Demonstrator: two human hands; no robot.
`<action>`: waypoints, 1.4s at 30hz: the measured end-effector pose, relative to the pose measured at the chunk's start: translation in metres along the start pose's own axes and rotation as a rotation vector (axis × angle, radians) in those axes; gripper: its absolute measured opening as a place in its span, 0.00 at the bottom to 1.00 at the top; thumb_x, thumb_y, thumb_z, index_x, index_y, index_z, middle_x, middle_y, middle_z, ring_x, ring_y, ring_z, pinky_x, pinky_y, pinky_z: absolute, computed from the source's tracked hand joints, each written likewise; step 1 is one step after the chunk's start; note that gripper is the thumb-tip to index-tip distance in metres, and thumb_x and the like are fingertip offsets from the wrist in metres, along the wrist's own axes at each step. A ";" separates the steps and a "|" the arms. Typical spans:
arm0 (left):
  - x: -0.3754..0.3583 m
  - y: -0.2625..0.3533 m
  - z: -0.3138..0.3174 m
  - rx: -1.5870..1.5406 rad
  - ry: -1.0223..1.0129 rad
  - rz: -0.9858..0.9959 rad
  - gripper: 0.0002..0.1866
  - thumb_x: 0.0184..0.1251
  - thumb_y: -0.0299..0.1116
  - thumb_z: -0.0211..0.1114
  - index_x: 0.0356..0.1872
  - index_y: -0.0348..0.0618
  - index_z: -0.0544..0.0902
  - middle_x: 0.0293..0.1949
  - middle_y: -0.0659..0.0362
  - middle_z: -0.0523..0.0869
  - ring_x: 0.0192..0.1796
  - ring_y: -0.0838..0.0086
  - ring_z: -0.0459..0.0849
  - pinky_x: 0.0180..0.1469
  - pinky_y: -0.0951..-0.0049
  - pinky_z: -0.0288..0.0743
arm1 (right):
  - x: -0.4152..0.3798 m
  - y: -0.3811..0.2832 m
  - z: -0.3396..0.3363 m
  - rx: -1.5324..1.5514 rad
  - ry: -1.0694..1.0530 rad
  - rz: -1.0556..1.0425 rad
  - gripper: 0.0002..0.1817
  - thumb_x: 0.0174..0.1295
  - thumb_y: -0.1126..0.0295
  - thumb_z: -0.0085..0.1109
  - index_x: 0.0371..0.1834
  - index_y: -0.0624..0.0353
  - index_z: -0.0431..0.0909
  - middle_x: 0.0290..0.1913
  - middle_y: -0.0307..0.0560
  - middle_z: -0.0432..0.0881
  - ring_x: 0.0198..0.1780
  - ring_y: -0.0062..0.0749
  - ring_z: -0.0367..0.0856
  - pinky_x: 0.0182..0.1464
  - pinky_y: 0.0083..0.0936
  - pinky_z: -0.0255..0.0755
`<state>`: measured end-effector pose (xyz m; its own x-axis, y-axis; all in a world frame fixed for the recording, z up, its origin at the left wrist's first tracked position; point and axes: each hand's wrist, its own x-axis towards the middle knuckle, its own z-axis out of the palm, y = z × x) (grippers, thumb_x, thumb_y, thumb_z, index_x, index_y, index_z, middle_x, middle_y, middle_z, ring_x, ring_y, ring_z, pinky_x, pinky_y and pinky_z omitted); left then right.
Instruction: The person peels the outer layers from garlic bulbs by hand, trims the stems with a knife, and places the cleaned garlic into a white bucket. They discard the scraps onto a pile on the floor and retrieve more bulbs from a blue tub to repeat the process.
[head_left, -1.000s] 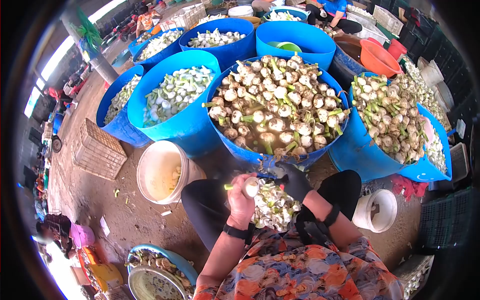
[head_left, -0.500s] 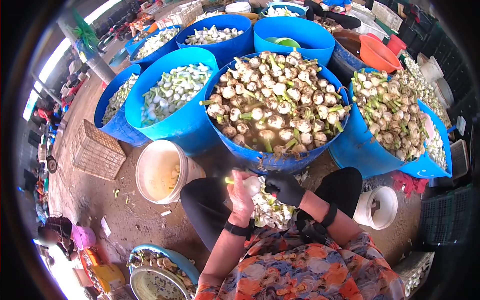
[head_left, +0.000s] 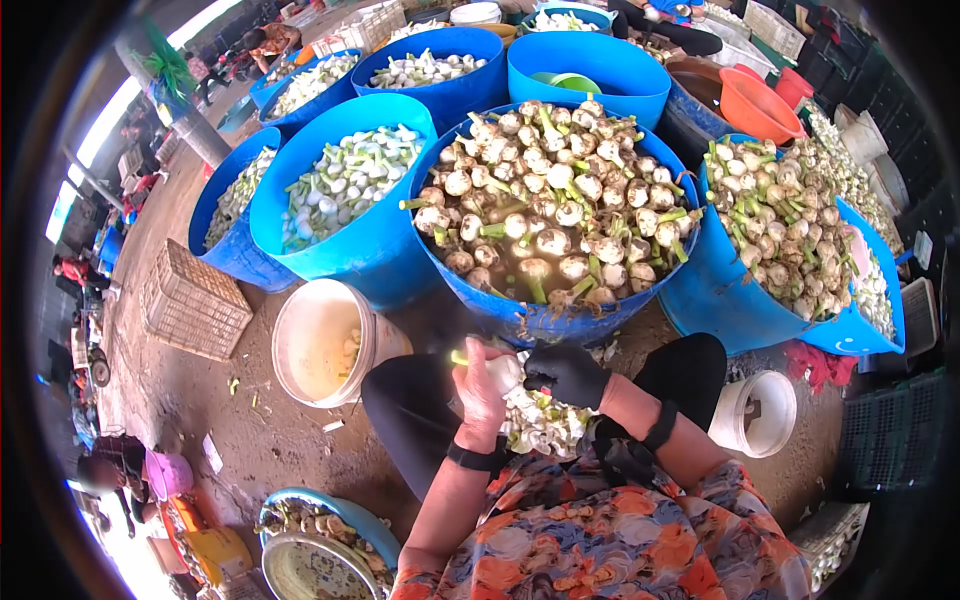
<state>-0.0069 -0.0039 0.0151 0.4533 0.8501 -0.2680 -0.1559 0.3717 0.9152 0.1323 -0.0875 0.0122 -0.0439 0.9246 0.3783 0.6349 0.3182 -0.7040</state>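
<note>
My left hand (head_left: 482, 388), bare with a dark band on the wrist, is closed round a pale garlic bulb (head_left: 506, 373). The bulb's green stem end (head_left: 459, 357) sticks out past the fingers to the left. Against the bulb's right side is my right hand (head_left: 567, 373) in a black glove, its fingers curled. Whatever those fingers grip is hidden. Below both hands, white and greenish garlic peelings (head_left: 545, 420) lie heaped in my lap. Straight ahead stands a large blue tub (head_left: 560, 325) of muddy, unpeeled garlic bulbs (head_left: 555, 190) in brown water.
Left of my knee stands a white bucket (head_left: 385, 340) with some scraps inside. Another white bucket (head_left: 730, 415) is at my right. A blue tub (head_left: 335, 262) of cleaned garlic, a plastic crate (head_left: 195, 300) and a tub of muddy garlic (head_left: 725, 310) surround me. A person (head_left: 120, 465) is at lower left.
My gloved right hand has shifted slightly left against the bulb. The left hand keeps its hold in nearly the same place. People in the left background have moved.
</note>
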 end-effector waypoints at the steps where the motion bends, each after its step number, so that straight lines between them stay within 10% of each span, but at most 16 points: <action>1: 0.000 0.002 0.001 -0.111 0.013 0.041 0.27 0.68 0.52 0.50 0.23 0.36 0.76 0.26 0.52 0.81 0.29 0.72 0.77 0.35 0.74 0.72 | -0.003 0.003 0.002 -0.049 0.017 0.026 0.12 0.46 0.74 0.64 0.34 0.60 0.74 0.26 0.49 0.74 0.30 0.44 0.75 0.34 0.35 0.70; 12: -0.003 -0.009 0.004 0.034 0.088 0.281 0.08 0.57 0.31 0.55 0.26 0.36 0.78 0.29 0.56 0.81 0.33 0.75 0.76 0.39 0.75 0.70 | 0.003 -0.024 0.018 0.023 0.288 0.312 0.04 0.48 0.74 0.57 0.24 0.60 0.72 0.22 0.52 0.74 0.26 0.50 0.74 0.30 0.37 0.67; 17: -0.002 0.000 -0.001 0.022 -0.019 0.447 0.13 0.56 0.37 0.58 0.20 0.39 0.79 0.29 0.52 0.81 0.37 0.67 0.79 0.43 0.67 0.73 | -0.013 0.020 0.033 -0.300 0.179 0.468 0.07 0.50 0.67 0.55 0.25 0.59 0.75 0.25 0.55 0.78 0.32 0.52 0.78 0.35 0.40 0.72; 20: 0.009 -0.008 -0.016 -0.799 -0.162 -0.124 0.20 0.57 0.51 0.59 0.23 0.41 0.79 0.35 0.48 0.82 0.45 0.55 0.78 0.47 0.51 0.72 | -0.027 0.026 0.036 -0.375 -0.180 0.628 0.12 0.50 0.60 0.54 0.27 0.57 0.77 0.28 0.53 0.80 0.33 0.49 0.80 0.39 0.42 0.72; 24: 0.017 -0.002 -0.025 -0.727 -0.063 -0.548 0.28 0.54 0.58 0.60 0.32 0.37 0.79 0.41 0.45 0.80 0.48 0.49 0.75 0.46 0.52 0.73 | -0.017 0.008 0.015 -0.408 -0.525 0.674 0.15 0.50 0.56 0.57 0.34 0.54 0.79 0.30 0.50 0.81 0.35 0.48 0.80 0.41 0.42 0.71; 31: 0.051 0.025 -0.027 -0.844 -0.131 -0.485 0.26 0.53 0.55 0.61 0.29 0.36 0.79 0.43 0.45 0.79 0.51 0.48 0.74 0.51 0.48 0.70 | 0.017 -0.016 -0.016 0.055 0.221 0.481 0.26 0.46 0.64 0.68 0.51 0.57 0.73 0.43 0.52 0.79 0.40 0.43 0.80 0.43 0.31 0.73; 35: 0.065 0.005 -0.037 -0.792 -0.289 -0.589 0.20 0.55 0.49 0.61 0.22 0.39 0.81 0.45 0.46 0.81 0.53 0.54 0.75 0.57 0.58 0.67 | 0.046 -0.011 -0.006 0.195 0.282 0.160 0.24 0.48 0.74 0.66 0.51 0.58 0.74 0.42 0.50 0.80 0.36 0.34 0.80 0.40 0.26 0.73; 42: 0.069 0.006 -0.038 -0.823 0.015 -0.546 0.25 0.62 0.51 0.53 0.38 0.32 0.74 0.37 0.46 0.80 0.45 0.51 0.77 0.52 0.49 0.71 | 0.024 -0.010 0.024 0.159 -0.466 0.053 0.08 0.49 0.71 0.55 0.35 0.55 0.74 0.30 0.51 0.78 0.33 0.49 0.78 0.36 0.39 0.72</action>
<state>-0.0098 0.0714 -0.0093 0.6343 0.4868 -0.6006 -0.4928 0.8531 0.1710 0.1065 -0.0634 0.0141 -0.3781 0.9241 0.0556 0.5216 0.2623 -0.8119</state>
